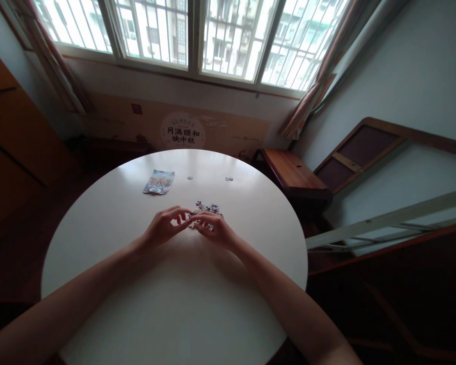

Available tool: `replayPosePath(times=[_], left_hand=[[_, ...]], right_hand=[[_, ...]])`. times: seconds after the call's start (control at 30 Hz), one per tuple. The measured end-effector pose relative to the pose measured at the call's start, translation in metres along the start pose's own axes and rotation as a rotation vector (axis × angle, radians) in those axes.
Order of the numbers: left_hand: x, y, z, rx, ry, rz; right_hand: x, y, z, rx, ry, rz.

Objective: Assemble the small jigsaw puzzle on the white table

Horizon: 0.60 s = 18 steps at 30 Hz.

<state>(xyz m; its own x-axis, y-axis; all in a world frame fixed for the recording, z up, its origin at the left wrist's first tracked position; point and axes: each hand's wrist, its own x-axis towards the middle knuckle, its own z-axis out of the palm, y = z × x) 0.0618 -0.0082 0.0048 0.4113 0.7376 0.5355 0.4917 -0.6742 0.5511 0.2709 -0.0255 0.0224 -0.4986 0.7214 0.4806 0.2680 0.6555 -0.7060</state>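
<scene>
Small jigsaw puzzle pieces lie in a loose pile near the middle of the round white table. My left hand is at the pile's left edge, thumb and fingers curved round toward each other in a pinch. From the right, my right hand reaches over the near side of the pile, its fingers bent and pointing left. The fingertips of both hands meet or nearly meet. Whatever is between them is too small to make out. Part of the pile is hidden behind my right hand.
A colourful printed packet lies at the back left of the table. Two small groups of puzzle pieces, one left and one right, lie beyond the pile. A wooden bench stands past the table's right rim.
</scene>
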Motion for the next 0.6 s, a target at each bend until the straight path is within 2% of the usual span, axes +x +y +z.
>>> replayPosePath(times=[0.4, 0.6], left_hand=[[0.0000, 0.0024, -0.0029, -0.013, -0.001, -0.014], [-0.0005, 0.0027, -0.0022, -0.012, -0.013, -0.021]], right_hand=[[-0.0020, 0.0048, 0.0000, 0.008, 0.054, 0.050], [-0.0029, 0.0085, -0.0014, -0.063, 0.071, -0.023]])
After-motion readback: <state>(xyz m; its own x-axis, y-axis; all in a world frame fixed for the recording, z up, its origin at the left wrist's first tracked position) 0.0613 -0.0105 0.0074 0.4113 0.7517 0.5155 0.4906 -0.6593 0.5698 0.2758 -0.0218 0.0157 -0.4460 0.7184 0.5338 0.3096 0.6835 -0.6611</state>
